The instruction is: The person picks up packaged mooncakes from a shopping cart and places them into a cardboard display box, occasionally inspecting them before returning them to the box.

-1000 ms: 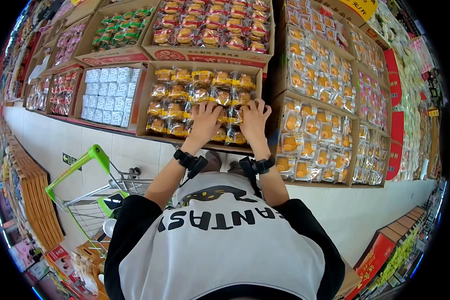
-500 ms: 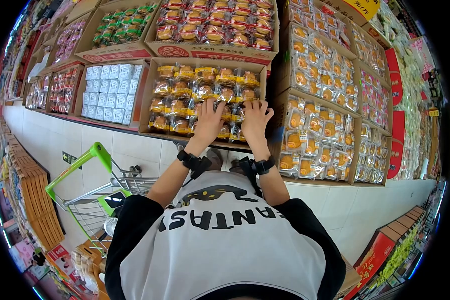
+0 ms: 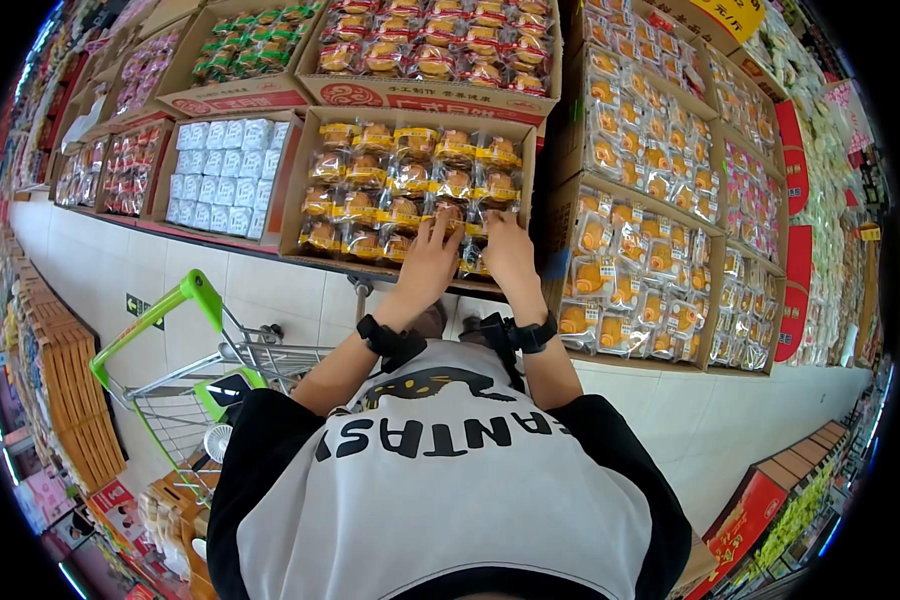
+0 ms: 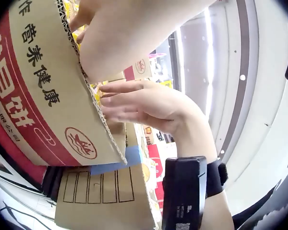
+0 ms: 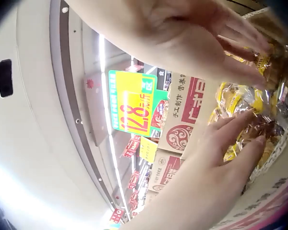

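An open cardboard box (image 3: 292, 190) of mooncakes (image 3: 410, 176) in clear wrappers with yellow bands stands before me. My left hand (image 3: 428, 268) reaches over its near edge, fingertips on a wrapped mooncake (image 3: 449, 212). In the right wrist view the fingers (image 5: 230, 125) of that hand stretch apart over the crinkled wrappers. Beside it, at the box's near right corner, my right hand (image 3: 511, 252) dips in among the packs. Seen from the left wrist, the right hand (image 4: 144, 103) has nearly straight fingers, with their tips behind the box wall.
Behind stands a box of red-banded mooncakes (image 3: 435, 62). White wrapped packs (image 3: 226, 170) lie to the left, and trays of orange-topped pastries (image 3: 625, 275) to the right. A shopping cart (image 3: 202, 300) with a green handle is on the floor at left.
Both hands have drawn a little nearer to my body, the left also shifting right toward the right hand. The box sits slightly farther right in view.
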Demonstrator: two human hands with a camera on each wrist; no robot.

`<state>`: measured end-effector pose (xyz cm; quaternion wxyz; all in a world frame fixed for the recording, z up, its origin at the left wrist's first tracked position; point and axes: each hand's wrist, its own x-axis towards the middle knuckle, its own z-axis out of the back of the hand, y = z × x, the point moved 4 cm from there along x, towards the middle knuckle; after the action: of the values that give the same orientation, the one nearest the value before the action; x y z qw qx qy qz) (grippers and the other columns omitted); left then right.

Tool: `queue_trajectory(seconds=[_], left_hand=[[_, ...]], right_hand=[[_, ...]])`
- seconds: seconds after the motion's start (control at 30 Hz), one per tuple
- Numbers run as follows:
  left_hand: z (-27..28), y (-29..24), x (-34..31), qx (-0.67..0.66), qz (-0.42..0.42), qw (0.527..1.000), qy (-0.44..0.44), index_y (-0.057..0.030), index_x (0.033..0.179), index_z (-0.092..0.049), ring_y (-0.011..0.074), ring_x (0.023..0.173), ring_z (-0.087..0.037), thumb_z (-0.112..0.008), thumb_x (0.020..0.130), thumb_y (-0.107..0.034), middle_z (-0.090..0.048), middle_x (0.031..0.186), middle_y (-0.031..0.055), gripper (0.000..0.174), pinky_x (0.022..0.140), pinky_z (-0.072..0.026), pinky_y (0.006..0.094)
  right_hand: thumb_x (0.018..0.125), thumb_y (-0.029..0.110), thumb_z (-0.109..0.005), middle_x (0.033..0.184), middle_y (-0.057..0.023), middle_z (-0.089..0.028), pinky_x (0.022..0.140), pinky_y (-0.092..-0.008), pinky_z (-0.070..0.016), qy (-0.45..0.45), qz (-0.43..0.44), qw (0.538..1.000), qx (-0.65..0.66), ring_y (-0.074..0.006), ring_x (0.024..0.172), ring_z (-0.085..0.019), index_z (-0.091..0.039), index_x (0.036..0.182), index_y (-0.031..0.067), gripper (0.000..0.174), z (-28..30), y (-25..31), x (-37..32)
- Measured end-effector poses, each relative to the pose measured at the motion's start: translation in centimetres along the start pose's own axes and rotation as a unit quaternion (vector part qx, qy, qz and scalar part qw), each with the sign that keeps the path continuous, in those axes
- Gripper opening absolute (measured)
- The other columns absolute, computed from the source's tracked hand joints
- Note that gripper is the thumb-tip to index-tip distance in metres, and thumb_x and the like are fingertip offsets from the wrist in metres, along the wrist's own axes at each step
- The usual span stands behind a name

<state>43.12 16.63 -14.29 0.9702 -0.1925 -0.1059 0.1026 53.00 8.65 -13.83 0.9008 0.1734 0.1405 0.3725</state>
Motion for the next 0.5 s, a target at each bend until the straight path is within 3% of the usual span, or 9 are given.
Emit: queue_trajectory(seconds=[0.23,0.43,0.5], left_hand=[[0.3,-0.1,-0.4,0.043,0.003,0.999,0.004,-0.0028,0.116,-0.048,0.0323,0.107,-0.04,-0.057,0.075,-0.011,-0.035,0.127,0.0155,0.043,0.084,-0.042,0.0388],[1.7,-1.0,-1.1,0.045,0.016,0.999,-0.006,-0.0077,0.111,-0.052,0.031,0.107,-0.04,-0.058,0.075,-0.013,-0.039,0.123,0.0133,0.037,0.083,-0.0408,0.0401],[2.2,-0.7,-1.7,-0.002,0.026,0.999,-0.03,-0.01,0.107,-0.055,0.0315,0.106,-0.04,-0.058,0.075,-0.012,-0.041,0.12,0.0124,0.031,0.084,-0.039,0.0406]], right_hand=[[0.075,0.005,-0.053,0.109,-0.0192,-0.041,0.063,-0.0389,-0.0496,0.012,0.059,0.995,-0.074,-0.0335,0.086,-0.052,-0.037,0.115,-0.013,0.047,-1.9,0.3,-0.7],[0.074,0.01,-0.055,0.112,-0.0215,-0.036,0.065,-0.0397,-0.0489,0.068,0.03,0.987,-0.146,-0.0347,0.091,-0.047,-0.034,0.117,-0.0154,0.054,-2.5,0.6,0.6],[0.075,0.01,-0.055,0.111,-0.021,-0.038,0.07,-0.0397,-0.0485,0.135,0.008,0.982,-0.131,-0.0351,0.093,-0.048,-0.036,0.116,-0.0142,0.051,-2.0,0.5,0.9]])
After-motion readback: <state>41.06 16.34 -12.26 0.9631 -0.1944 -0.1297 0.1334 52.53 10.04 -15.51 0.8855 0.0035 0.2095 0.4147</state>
